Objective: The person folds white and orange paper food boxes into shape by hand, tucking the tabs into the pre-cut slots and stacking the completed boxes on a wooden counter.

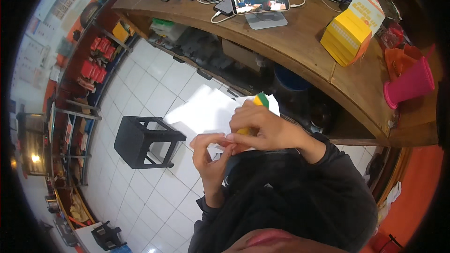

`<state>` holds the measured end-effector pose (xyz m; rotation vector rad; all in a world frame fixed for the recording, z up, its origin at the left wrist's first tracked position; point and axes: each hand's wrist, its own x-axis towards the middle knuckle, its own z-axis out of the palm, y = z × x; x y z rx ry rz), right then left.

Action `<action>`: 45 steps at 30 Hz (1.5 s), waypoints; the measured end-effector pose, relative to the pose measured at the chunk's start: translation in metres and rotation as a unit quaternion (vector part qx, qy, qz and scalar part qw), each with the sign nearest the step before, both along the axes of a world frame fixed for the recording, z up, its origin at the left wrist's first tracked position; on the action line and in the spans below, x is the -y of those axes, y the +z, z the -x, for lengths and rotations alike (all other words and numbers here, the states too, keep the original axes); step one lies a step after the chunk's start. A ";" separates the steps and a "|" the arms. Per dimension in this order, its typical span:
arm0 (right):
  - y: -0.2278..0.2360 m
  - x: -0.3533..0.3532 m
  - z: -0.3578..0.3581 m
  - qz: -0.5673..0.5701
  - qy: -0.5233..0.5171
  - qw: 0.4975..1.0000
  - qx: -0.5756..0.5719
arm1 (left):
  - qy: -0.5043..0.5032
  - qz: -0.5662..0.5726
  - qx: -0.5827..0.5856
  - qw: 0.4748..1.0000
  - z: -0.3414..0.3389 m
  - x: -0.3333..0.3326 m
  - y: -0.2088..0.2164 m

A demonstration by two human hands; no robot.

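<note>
My right hand (265, 129) is closed around a yellow object with a green end (262, 100). Its green end sticks out above my knuckles, and the rest is mostly hidden by my fingers, so its kind does not show. Close against it, my left hand (208, 157) has thumb and fingertips pinched together near my right thumb. Whatever lies between those fingertips is too small or too covered to name. White paper sheets (204, 112) lie beneath and beyond both hands, over my lap.
A black plastic stool (140, 143) stands on white floor tiles to the left. Along the far side runs a curved wooden counter (304, 47) with a propped phone (260, 1), more phones, white cables, a yellow box (347, 35) and a pink cup (410, 84). Shelves line the left.
</note>
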<state>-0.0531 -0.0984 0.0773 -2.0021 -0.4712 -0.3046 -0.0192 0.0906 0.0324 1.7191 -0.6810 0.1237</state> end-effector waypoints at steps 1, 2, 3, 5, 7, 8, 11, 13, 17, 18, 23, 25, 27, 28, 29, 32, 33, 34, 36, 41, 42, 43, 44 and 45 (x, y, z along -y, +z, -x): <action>-0.001 -0.001 0.000 0.000 0.000 1.000 -0.001 | -0.029 0.110 -0.141 0.983 0.005 0.006 0.005; -0.002 -0.004 0.000 -0.007 0.017 1.000 -0.018 | -0.029 0.110 -0.141 0.983 0.005 0.005 0.003; -0.003 -0.007 0.001 -0.014 0.034 0.999 -0.034 | -0.052 0.106 -0.187 0.975 0.005 0.002 0.003; -0.004 -0.012 0.001 -0.012 0.056 0.997 -0.055 | -0.085 0.067 -0.236 0.966 0.006 -0.008 0.006; -0.002 -0.016 -0.002 0.009 -0.012 0.999 0.029 | -0.096 0.009 -0.140 0.985 -0.002 -0.022 -0.002; -0.001 -0.017 -0.003 0.031 -0.080 0.990 0.113 | -0.105 -0.048 -0.042 0.992 -0.004 -0.026 -0.005; -0.009 -0.025 -0.003 0.013 -0.174 0.957 0.232 | 0.025 0.107 -0.106 0.988 0.005 -0.015 0.002; -0.009 -0.036 -0.001 -0.029 -0.195 0.944 0.264 | 0.044 0.172 -0.096 0.979 0.004 -0.007 0.010; -0.018 -0.049 0.000 -0.057 -0.159 0.965 0.200 | 0.050 0.212 -0.106 0.970 0.013 0.006 0.021; -0.019 -0.051 0.001 -0.081 -0.145 0.968 0.191 | 0.060 0.190 -0.095 0.975 0.015 0.007 0.025; -0.022 -0.054 -0.001 -0.086 -0.107 0.968 0.209 | -0.021 0.297 -0.147 0.943 0.008 -0.009 0.019; -0.017 -0.058 -0.001 -0.079 -0.112 0.964 0.226 | -0.006 0.297 -0.144 0.944 0.006 -0.013 0.019; -0.017 -0.059 -0.002 -0.044 -0.116 0.961 0.246 | 0.015 0.281 -0.121 0.952 0.004 -0.016 0.019; -0.018 -0.059 -0.002 -0.008 -0.121 0.957 0.265 | 0.013 0.281 -0.121 0.952 0.003 -0.017 0.018; -0.018 -0.059 -0.001 -0.008 -0.122 0.956 0.266 | 0.035 0.280 -0.101 0.954 0.002 -0.017 0.014; -0.019 -0.060 -0.002 0.006 -0.110 0.953 0.281 | 0.109 0.258 -0.047 0.959 0.003 -0.016 0.011; -0.021 -0.056 -0.003 -0.015 -0.095 0.956 0.277 | 0.155 0.238 -0.017 0.959 0.003 -0.011 0.008; -0.022 -0.053 -0.003 -0.036 -0.080 0.958 0.272 | 0.153 0.239 -0.018 0.959 0.004 -0.008 0.004; -0.019 -0.056 -0.003 -0.081 -0.080 0.963 0.244 | 0.222 0.172 0.066 0.957 0.004 -0.003 -0.005; -0.001 -0.055 0.002 -0.183 -0.079 0.968 0.153 | 0.168 0.288 0.043 0.942 0.005 0.012 0.006; 0.001 -0.057 0.001 -0.173 -0.068 0.971 0.147 | 0.167 0.308 0.018 0.936 0.005 0.012 0.004; 0.001 -0.058 0.001 -0.164 -0.056 0.975 0.142 | 0.167 0.328 -0.008 0.930 0.005 0.012 0.003; 0.001 -0.058 0.000 -0.164 -0.056 0.974 0.142 | 0.167 0.327 -0.008 0.930 0.005 0.012 0.002; 0.000 -0.057 -0.002 -0.149 -0.051 0.979 0.128 | 0.160 0.343 -0.029 0.925 0.004 0.012 0.001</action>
